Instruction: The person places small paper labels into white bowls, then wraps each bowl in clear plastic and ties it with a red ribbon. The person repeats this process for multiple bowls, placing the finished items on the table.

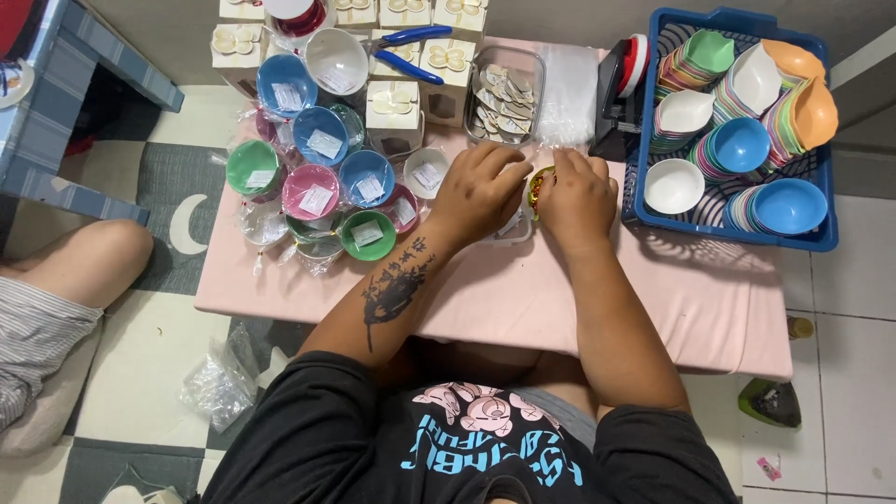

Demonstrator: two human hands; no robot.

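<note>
My left hand [478,189] and my right hand [577,198] meet at the middle of the low pink table [709,308]. Together they pinch a small green-and-yellow bowl [539,182] in clear plastic wrap; most of it is hidden under my fingers. A white edge [511,233] shows beneath my left hand. To the left lie several wrapped bowls [317,173] in blue, green and pink, each with a white card inside.
A blue basket [821,238] at the right holds stacks of coloured bowls. A clear tray of tags [502,98], clear bags [567,89], blue-handled pliers [406,51] and white gift boxes [392,112] stand at the back. Another person's knee [84,261] is at the left.
</note>
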